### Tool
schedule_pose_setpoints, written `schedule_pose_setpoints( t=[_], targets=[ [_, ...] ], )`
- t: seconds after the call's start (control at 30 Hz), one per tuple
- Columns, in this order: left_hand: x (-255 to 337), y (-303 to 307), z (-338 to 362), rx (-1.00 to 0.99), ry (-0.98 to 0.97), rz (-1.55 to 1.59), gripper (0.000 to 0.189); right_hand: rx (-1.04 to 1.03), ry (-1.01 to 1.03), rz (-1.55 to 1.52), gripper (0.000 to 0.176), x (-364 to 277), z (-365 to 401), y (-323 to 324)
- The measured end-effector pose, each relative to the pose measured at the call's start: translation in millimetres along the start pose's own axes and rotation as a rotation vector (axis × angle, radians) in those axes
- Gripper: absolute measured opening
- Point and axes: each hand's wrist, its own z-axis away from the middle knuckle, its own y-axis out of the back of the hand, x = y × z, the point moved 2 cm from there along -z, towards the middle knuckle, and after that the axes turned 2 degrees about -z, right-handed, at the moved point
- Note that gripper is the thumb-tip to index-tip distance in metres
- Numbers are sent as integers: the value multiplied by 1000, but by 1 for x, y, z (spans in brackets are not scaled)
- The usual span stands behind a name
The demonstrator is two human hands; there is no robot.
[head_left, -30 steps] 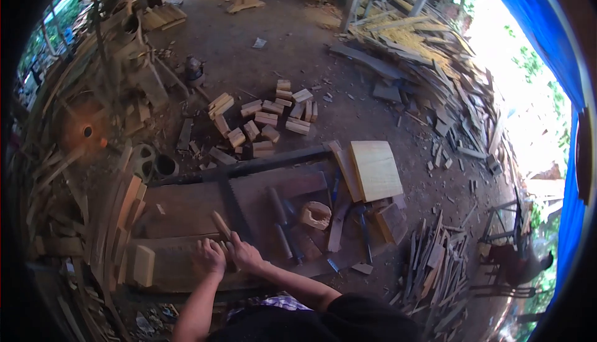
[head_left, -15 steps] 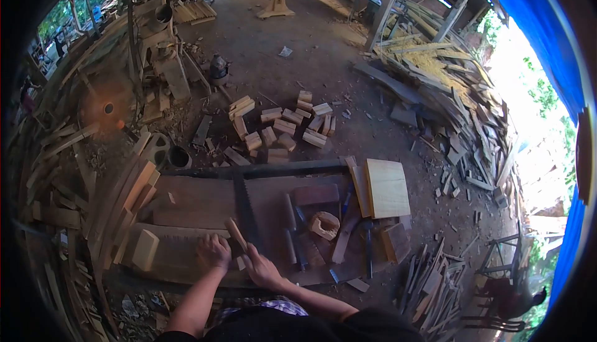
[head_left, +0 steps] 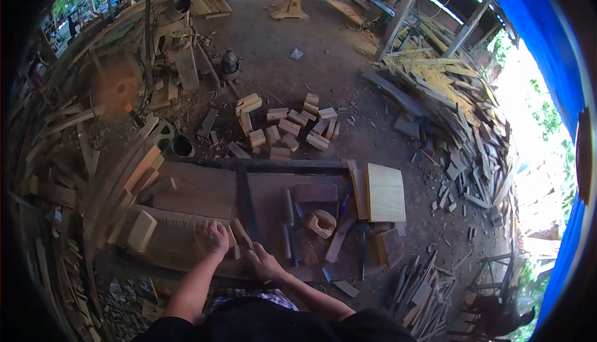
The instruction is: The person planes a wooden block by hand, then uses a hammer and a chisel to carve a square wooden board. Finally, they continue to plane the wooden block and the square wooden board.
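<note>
Low in the frame, just left of centre, the right hand has its fingers closed round the near end of a stick. The left hand is curled over the board beside a small block; whether it pinches anything, I cannot tell. Good control calls for a steady block, left fingertips clear of the stick.

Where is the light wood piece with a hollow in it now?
In the head view, the light wood piece lies on the work table, right of the right hand, just below the dark red block and left of the pale board.
</note>
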Motion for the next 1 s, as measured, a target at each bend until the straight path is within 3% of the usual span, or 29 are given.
schedule_pose_setpoints(
  t=[0.13,0.27,0.33,0.53,0.8,0.87,0.93,1.0],
  targets=[
    [0,0,-2,-38,12,52,23,-9,46,-100,55,14,27,13],
    [-2,1,0,-38,21,65,23,166,-65,-130,50,16,21,25],
    [-2,1,1,-10,-3,113,23,266,8,-73,53,22,15,27],
    [-7,-6,1,93,-57,131,27,228,-154,96,48,36,11,23],
    [-8,13,13,44,-206,206,32,155,1,275,43,89,-13,4],
    [-11,18,18,13,-306,192,39,130,36,333,42,92,-16,2],
    [-21,16,22,-46,-291,176,49,229,23,257,60,78,-9,2],
    [-20,29,27,-61,-341,81,60,232,-36,241,61,73,-7,2]
  ],
)
